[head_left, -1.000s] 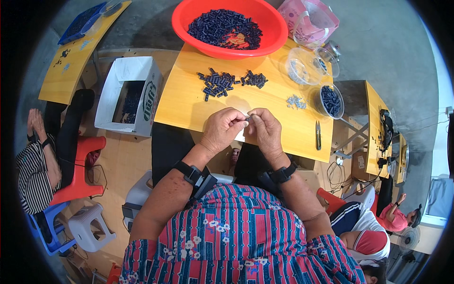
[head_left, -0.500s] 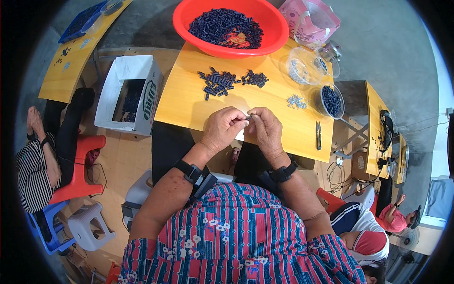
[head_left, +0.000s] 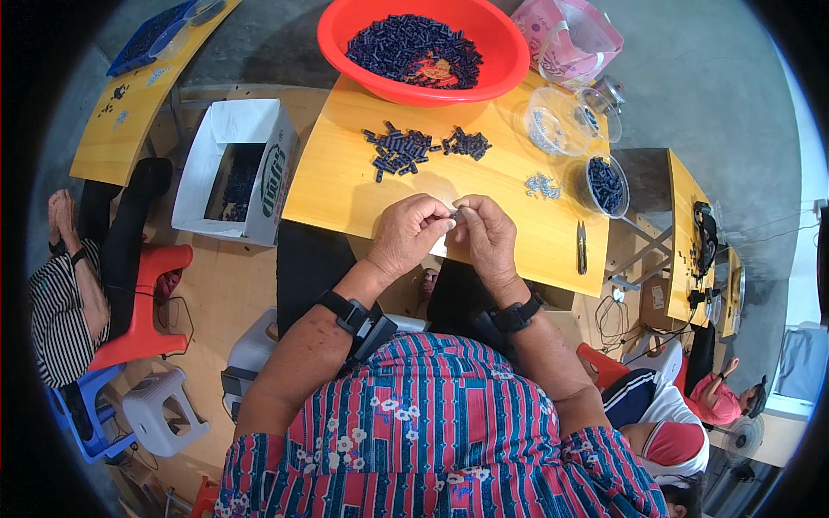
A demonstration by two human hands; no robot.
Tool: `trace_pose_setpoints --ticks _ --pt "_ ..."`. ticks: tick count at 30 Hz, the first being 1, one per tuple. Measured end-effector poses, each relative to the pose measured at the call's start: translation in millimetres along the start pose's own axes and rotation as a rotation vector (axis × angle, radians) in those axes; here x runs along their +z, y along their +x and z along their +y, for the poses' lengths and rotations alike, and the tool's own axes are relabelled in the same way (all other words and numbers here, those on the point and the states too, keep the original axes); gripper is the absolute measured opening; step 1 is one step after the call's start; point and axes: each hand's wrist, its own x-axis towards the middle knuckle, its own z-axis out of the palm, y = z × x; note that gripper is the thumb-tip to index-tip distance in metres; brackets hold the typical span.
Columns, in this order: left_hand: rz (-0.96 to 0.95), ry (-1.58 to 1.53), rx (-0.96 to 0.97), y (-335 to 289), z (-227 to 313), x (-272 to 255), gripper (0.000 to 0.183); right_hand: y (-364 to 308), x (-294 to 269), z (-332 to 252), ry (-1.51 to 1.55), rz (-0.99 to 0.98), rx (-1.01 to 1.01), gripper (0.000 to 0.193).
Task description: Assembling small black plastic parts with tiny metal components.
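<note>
My left hand point(head_left: 404, 233) and my right hand point(head_left: 490, 243) meet over the near edge of the yellow table point(head_left: 337, 194). Both are closed, thumbs and forefingers pinching one small dark piece point(head_left: 455, 214) between them; the fingertips cover most of it. Just beyond lie a larger pile of short dark blue cylindrical pieces point(head_left: 401, 151) and a smaller pile of similar pieces point(head_left: 466, 144). To the right is a little heap of tiny silvery parts point(head_left: 542, 185). A pair of thread snips point(head_left: 582, 248) rests near the table's right edge.
A big red basin point(head_left: 509, 65) of dark pieces stands at the back. Along the right are a clear tub of dark pieces point(head_left: 606, 186), a clear tub with silvery parts point(head_left: 553, 121) and a pink bag point(head_left: 570, 39). A white carton point(head_left: 194, 194) sits left of the table. Other people sit on both sides.
Hardly anything differs: both hands keep their pinch at the same spot, with only a slight shift of the fingers. The whole view has moved very slightly.
</note>
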Motion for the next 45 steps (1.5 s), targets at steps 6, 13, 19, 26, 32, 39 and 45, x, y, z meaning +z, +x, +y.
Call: trace_pose_setpoints --ticks 6,13,19,26,32,39,45 --pt "-0.011 0.011 0.003 0 1 1 0.010 -1 -3 0 -0.139 -0.001 -0.085 0.009" --pt "-0.013 0.008 0.002 0 -2 0 0.008 -3 -1 -4 -0.410 0.037 -0.288 0.016" --pt "-0.017 -0.058 -0.024 0 1 -2 0.008 -3 5 -1 -0.398 0.090 -0.351 0.019" --pt "-0.034 -0.073 -0.008 0 -2 -4 0.006 -3 9 -1 -0.411 0.129 -0.401 0.018" --pt "-0.087 -0.156 -0.091 1 -4 -1 0.006 -6 7 8 -0.341 0.158 -0.313 0.013" --pt "-0.085 -0.150 -0.098 1 -2 -2 0.007 -6 4 0 -0.387 0.111 -0.348 0.016" --pt "-0.086 -0.064 -0.100 0 -5 -6 0.007 -8 8 -1 -0.373 0.053 -0.429 0.025"
